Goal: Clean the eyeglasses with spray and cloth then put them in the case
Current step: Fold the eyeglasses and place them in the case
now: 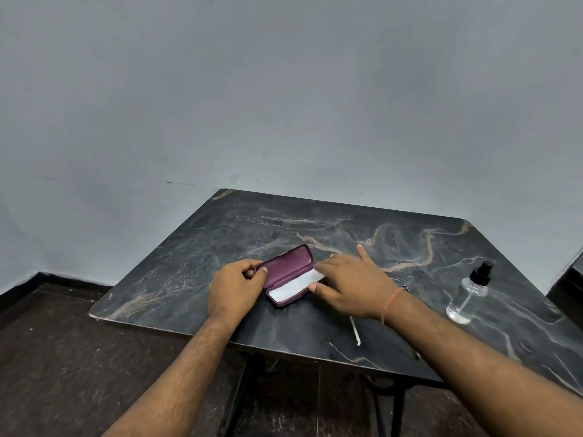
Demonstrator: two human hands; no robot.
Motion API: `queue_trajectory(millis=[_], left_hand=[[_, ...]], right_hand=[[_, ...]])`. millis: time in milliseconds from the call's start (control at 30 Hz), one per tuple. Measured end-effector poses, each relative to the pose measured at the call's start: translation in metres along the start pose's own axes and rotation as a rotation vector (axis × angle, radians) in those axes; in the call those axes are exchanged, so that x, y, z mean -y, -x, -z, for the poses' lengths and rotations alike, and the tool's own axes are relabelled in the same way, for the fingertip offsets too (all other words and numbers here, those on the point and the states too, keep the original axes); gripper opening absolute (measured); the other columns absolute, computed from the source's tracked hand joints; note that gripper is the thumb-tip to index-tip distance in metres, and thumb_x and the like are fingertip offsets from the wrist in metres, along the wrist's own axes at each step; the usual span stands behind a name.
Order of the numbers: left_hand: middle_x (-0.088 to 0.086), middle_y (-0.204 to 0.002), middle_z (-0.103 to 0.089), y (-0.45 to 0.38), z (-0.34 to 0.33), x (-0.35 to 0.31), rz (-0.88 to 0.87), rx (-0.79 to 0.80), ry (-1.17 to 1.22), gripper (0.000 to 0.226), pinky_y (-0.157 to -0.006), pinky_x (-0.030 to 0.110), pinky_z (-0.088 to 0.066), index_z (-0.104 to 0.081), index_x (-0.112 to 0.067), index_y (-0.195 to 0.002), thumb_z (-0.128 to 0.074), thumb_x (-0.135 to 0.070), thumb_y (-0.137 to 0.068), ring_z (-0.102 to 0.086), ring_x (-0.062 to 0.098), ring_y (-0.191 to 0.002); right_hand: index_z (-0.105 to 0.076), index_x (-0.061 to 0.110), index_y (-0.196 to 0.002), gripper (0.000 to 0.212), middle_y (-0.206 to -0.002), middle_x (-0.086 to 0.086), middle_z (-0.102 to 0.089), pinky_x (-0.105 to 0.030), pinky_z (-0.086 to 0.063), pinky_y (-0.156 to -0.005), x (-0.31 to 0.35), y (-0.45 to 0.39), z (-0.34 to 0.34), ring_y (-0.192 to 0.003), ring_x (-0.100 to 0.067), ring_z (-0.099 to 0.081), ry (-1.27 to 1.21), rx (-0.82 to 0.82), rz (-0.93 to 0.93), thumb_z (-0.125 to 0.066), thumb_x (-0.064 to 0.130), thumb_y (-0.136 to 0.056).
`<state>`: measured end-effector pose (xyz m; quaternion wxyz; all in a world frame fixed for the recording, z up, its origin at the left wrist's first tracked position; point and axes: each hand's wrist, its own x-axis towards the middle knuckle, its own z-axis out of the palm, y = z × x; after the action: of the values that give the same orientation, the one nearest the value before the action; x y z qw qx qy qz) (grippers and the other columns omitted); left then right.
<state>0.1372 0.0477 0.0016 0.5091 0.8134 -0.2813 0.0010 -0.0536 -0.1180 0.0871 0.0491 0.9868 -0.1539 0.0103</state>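
Now open case [288, 277] between both hands, left hand [235, 287] gripping

Table [315, 310] dark veined marble look, matt; case [288, 263] smooth maroon shell; spray bottle [468, 298] clear glossy plastic

The left hand [235, 287] gripped the open case [288, 275] on the table [189, 247] while the right hand [350, 283] reached its white lining, possibly the cloth [295, 287].
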Motion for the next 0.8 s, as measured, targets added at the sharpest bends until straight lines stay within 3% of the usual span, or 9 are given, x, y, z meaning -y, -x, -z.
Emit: queue_trajectory(millis=[100, 167, 333, 433, 533, 633, 733, 800], left_hand=[[-0.022, -0.078, -0.076, 0.000, -0.001, -0.001, 0.006, 0.007, -0.045, 0.012, -0.084, 0.039, -0.063, -0.083, -0.040, -0.103, -0.074, -0.043, -0.095, -0.073, 0.005, -0.080], [-0.022, -0.084, -0.077, -0.001, -0.002, -0.001, 0.014, 0.003, -0.087, 0.017, -0.093, 0.044, -0.061, -0.082, -0.041, -0.107, -0.070, -0.049, -0.097, -0.074, 0.009, -0.086], [-0.024, -0.084, -0.070, -0.002, -0.005, -0.002, 0.031, 0.014, -0.180, 0.037, -0.109, 0.055, -0.051, -0.079, -0.040, -0.112, -0.050, -0.062, -0.105, -0.070, 0.013, -0.093], [-0.020, -0.090, -0.072, -0.001, -0.005, -0.001, 0.015, 0.015, -0.219, 0.046, -0.109, 0.057, -0.050, -0.078, -0.038, -0.115, -0.040, -0.063, -0.107, -0.072, 0.021, -0.102], [-0.016, -0.096, -0.073, 0.002, -0.003, -0.003, -0.021, 0.015, -0.256, 0.048, -0.102, 0.057, -0.053, -0.077, -0.036, -0.117, -0.039, -0.063, -0.105, -0.070, 0.024, -0.109], [-0.005, -0.132, -0.070, 0.009, -0.001, -0.012, -0.089, -0.069, -0.272, 0.036, -0.105, 0.061, -0.046, -0.072, -0.033, -0.131, -0.053, -0.050, -0.106, -0.059, 0.029, -0.130], [-0.010, -0.136, -0.062, 0.026, -0.002, -0.023, -0.371, -0.181, -0.315, 0.030, -0.106, 0.056, -0.037, -0.068, -0.037, -0.132, -0.062, -0.031, -0.103, -0.053, 0.023, -0.134], [-0.017, -0.132, -0.063, 0.036, -0.007, -0.032, -0.586, -0.140, -0.374, 0.033, -0.103, 0.051, -0.032, -0.071, -0.043, -0.126, -0.063, -0.032, -0.097, -0.055, 0.017, -0.132]], right_hand=[[-0.064, 0.030, -0.138, 0.052, -0.141, 0.012, -0.067, -0.053, -0.031, -0.126, -0.014, 0.035, 0.005, -0.137, -0.012, -0.055, -0.249, -0.266, -0.064, -0.041, 0.061, -0.104], [-0.070, 0.027, -0.134, 0.049, -0.132, 0.012, -0.072, -0.038, -0.045, -0.112, -0.027, 0.064, -0.002, -0.127, -0.011, -0.062, -0.358, -0.470, -0.117, -0.046, 0.056, -0.103], [-0.075, 0.029, -0.116, 0.018, -0.105, 0.023, -0.071, -0.033, -0.053, -0.082, -0.046, 0.126, -0.037, -0.096, -0.004, -0.065, -0.566, -0.763, -0.362, -0.066, 0.029, -0.101], [-0.075, 0.032, -0.114, 0.021, -0.104, 0.024, -0.070, -0.027, -0.052, -0.073, -0.054, 0.142, -0.060, -0.088, -0.007, -0.065, -0.625, -0.758, -0.416, -0.070, 0.018, -0.099], [-0.075, 0.035, -0.116, 0.033, -0.104, 0.020, -0.070, -0.022, -0.050, -0.073, -0.067, 0.146, -0.075, -0.088, -0.008, -0.064, -0.673, -0.716, -0.435, -0.067, 0.008, -0.099], [-0.077, 0.031, -0.118, 0.045, -0.105, 0.016, -0.069, -0.009, -0.043, -0.072, -0.075, 0.148, -0.078, -0.089, -0.006, -0.063, -0.747, -0.693, -0.432, -0.063, -0.005, -0.096], [-0.078, 0.031, -0.117, 0.048, -0.105, 0.013, -0.068, -0.006, -0.043, -0.073, -0.080, 0.148, -0.074, -0.091, 0.002, -0.063, -0.844, -0.637, -0.450, -0.062, -0.008, -0.095], [-0.078, 0.036, -0.116, 0.048, -0.104, 0.014, -0.069, -0.005, -0.043, -0.074, -0.083, 0.147, -0.075, -0.091, 0.006, -0.063, -0.877, -0.614, -0.448, -0.064, -0.005, -0.096]])
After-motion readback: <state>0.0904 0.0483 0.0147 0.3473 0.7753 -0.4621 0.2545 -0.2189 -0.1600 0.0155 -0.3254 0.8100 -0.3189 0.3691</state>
